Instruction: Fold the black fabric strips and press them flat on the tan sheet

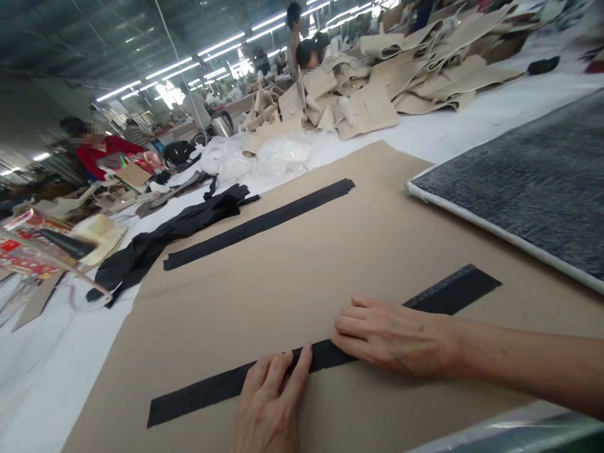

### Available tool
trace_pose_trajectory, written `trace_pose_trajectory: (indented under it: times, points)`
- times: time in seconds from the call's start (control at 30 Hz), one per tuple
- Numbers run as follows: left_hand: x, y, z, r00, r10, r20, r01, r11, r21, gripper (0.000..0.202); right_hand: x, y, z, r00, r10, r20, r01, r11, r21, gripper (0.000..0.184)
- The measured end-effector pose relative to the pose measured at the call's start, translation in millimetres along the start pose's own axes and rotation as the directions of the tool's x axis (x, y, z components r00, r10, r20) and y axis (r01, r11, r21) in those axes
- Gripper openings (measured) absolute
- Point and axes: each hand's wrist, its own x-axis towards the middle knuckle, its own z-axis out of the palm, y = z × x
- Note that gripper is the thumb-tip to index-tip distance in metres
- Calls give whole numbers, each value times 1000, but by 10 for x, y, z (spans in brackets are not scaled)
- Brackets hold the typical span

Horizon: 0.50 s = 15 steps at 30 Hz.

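A large tan fabric panel (pixel 305 267) lies flat on the white table. Two long black strips rest on it: a far strip (pixel 256 226) and a near strip (pixel 215 391). My left hand (pixel 268 412) lies flat with fingers stretched out on the near strip's middle. My right hand (pixel 392 336) presses flat on the same strip a little further right, fingers together and extended. Neither hand grips anything.
A dark grey mat (pixel 534 176) with a white edge lies at the right. A pile of black fabric (pixel 171 234) sits left of the panel, and heaps of tan pieces (pixel 388 77) at the back. Other people work in the distance at left and behind.
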Motion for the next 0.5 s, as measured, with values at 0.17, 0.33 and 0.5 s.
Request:
trace_pose_trajectory:
  times: [0.17, 0.33, 0.5]
  points:
    - [55, 78, -7, 998, -66, 18, 65, 997, 50, 78, -146, 41, -49, 1000, 1, -15, -1, 1000, 10, 22]
    - [92, 113, -42, 994, -86, 74, 80, 994, 76, 85, -286, 67, -104, 1000, 25, -12, -24, 999, 24, 23]
    - [110, 34, -57, 995, 21, 94, -32, 992, 120, 85, -451, 87, -127, 999, 54, 1, -54, 998, 17, 22]
